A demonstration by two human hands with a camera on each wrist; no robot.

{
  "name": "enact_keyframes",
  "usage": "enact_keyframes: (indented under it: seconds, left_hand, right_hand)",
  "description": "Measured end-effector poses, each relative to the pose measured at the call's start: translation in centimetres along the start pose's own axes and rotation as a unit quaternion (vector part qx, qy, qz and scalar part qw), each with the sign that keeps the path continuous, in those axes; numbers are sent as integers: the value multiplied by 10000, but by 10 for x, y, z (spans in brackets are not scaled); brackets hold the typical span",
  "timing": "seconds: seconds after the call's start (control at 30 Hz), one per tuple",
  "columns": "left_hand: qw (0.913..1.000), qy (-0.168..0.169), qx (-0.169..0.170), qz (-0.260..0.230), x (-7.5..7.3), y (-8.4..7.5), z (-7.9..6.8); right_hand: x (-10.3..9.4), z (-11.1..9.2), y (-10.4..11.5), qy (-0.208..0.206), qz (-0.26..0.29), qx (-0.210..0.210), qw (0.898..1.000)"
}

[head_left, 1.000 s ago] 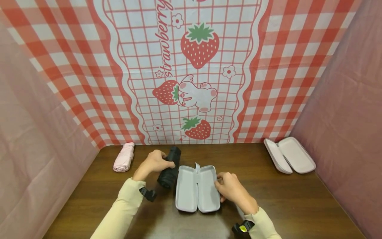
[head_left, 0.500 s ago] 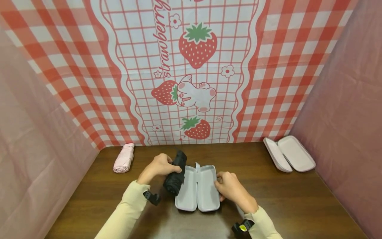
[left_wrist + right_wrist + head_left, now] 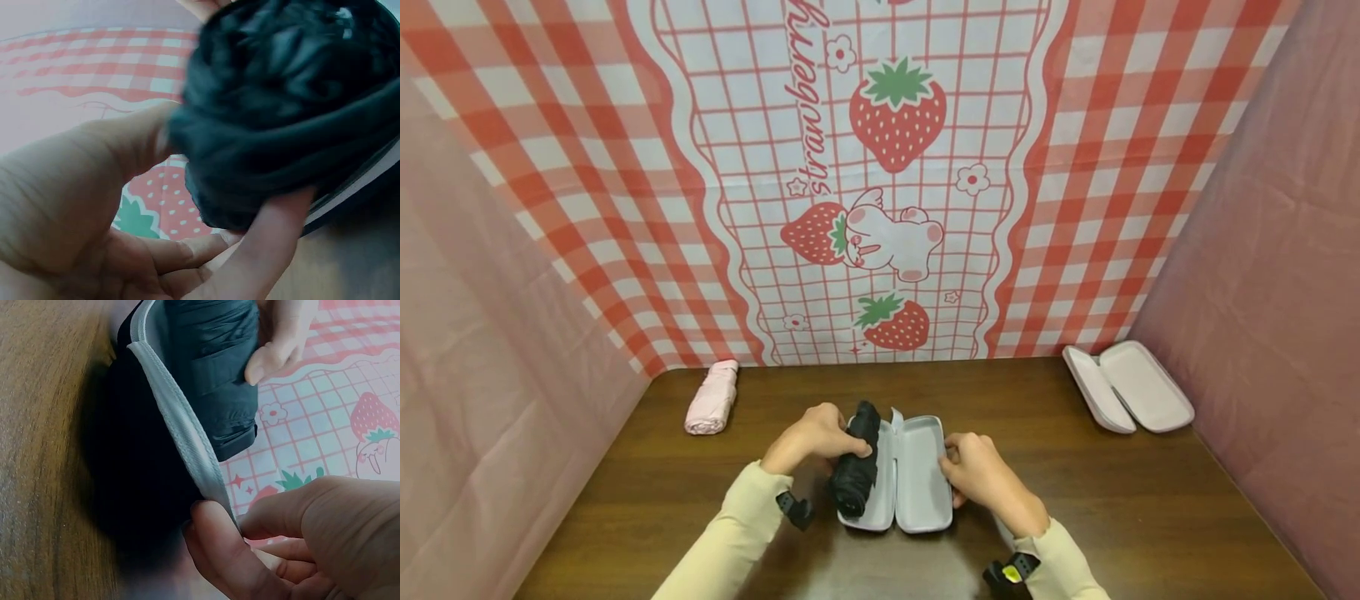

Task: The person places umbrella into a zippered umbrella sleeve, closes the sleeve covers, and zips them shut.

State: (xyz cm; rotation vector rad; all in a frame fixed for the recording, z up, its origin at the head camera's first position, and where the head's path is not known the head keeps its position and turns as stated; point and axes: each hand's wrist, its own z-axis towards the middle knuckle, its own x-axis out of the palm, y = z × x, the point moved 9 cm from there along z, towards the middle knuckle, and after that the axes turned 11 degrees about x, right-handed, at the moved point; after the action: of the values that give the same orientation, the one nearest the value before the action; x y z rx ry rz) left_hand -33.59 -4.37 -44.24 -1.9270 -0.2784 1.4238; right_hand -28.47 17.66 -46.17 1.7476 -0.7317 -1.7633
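Note:
In the head view my left hand (image 3: 811, 437) grips a black folded umbrella (image 3: 856, 479), thumb on one side and fingers on the other. The umbrella overlaps the left half of an open grey zip case (image 3: 921, 475), lying lengthwise along it and slightly tilted. Its rolled, creased end fills much of the left wrist view, with the fingers curled round the fabric. My right hand (image 3: 983, 473) pinches the right rim of the case. In the right wrist view, thumb and fingers close on the zipped edge (image 3: 181, 428), and the umbrella (image 3: 215, 369) shows beyond it.
A pink rolled bundle (image 3: 713, 398) lies at the back left of the brown wooden table (image 3: 1000, 392). Another open case (image 3: 1146, 392), pale pink inside, stands at the back right. A strawberry-print checked cloth (image 3: 895, 200) hangs behind, with pink cloth on both sides.
My left hand has carried the umbrella rightward and toward me, from beside the grey case to over its left half. My right hand has stayed on the case's rim.

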Motion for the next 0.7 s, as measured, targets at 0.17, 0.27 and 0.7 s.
enact_keyframes:
  seconds: [0.17, 0.27, 0.7]
  left_hand:
    - [9974, 116, -312, -647, 11, 6, -1]
    - [9965, 137, -319, -760, 13, 7, -1]
    - [9929, 283, -223, -1138, 26, 8, 2]
  right_hand:
    - [0, -1, 1, -17, -14, -89, 10000]
    - [0, 0, 1, -4, 5, -93, 10000]
    - [5, 1, -1, 157, 73, -127, 9998]
